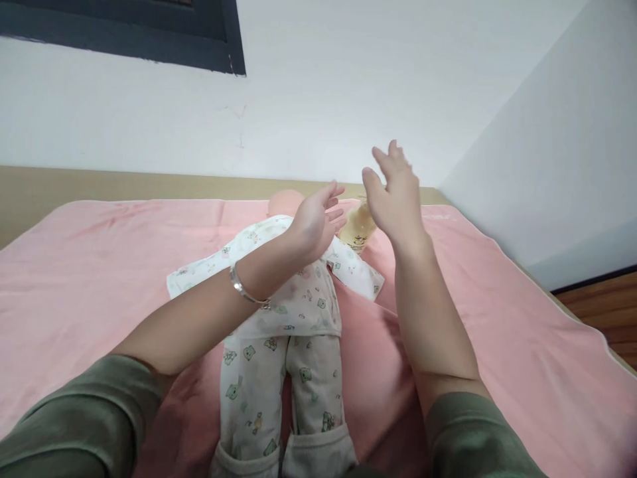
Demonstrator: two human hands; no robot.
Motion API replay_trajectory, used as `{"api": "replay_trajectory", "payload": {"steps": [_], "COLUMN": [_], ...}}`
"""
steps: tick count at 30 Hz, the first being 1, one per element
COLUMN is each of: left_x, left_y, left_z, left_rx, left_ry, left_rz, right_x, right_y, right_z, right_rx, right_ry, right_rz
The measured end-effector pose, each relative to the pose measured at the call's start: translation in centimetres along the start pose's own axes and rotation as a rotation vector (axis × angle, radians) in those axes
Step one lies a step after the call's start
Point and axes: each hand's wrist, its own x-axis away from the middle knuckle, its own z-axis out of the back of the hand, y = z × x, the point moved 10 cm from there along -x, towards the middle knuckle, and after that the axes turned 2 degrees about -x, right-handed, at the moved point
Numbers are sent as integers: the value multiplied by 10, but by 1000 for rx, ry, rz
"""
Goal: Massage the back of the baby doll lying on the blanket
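Note:
What looks like a baby doll (283,317) lies on the pink sheet, its round head at the far end and its legs toward me. It wears a white top (318,309) and matching trousers (253,392) with small green animal prints. My left hand (316,222) hovers over the doll's upper body, palm turned to the right, fingers apart and nothing held. To the right, my right hand (397,199) is raised with fingers spread, also holding nothing. Between the hands stands a pale yellow bottle (355,229) with a small cartoon face; my right hand partly hides its top.
The pink sheet (99,285) covers the surface, with a wooden edge (99,182) along the back. A white wall (318,86) rises behind it and another on the right. A dark frame (199,40) is at top left, and brown wood (607,305) shows at the right.

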Motion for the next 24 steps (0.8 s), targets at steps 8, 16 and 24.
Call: {"api": "replay_trajectory", "payload": {"steps": [8, 16, 24], "left_x": [-11, 27, 91], "left_y": [-14, -29, 1], "left_z": [-36, -7, 37], "left_rx": [717, 861, 820], "left_ry": [82, 98, 61], "left_rz": [406, 456, 460], "right_x": [10, 3, 6], "right_y": [-12, 12, 6], "right_z": [-47, -47, -47], "right_rx": [115, 273, 331], "right_ry": [-194, -272, -265], "right_rz": [-58, -483, -578]}}
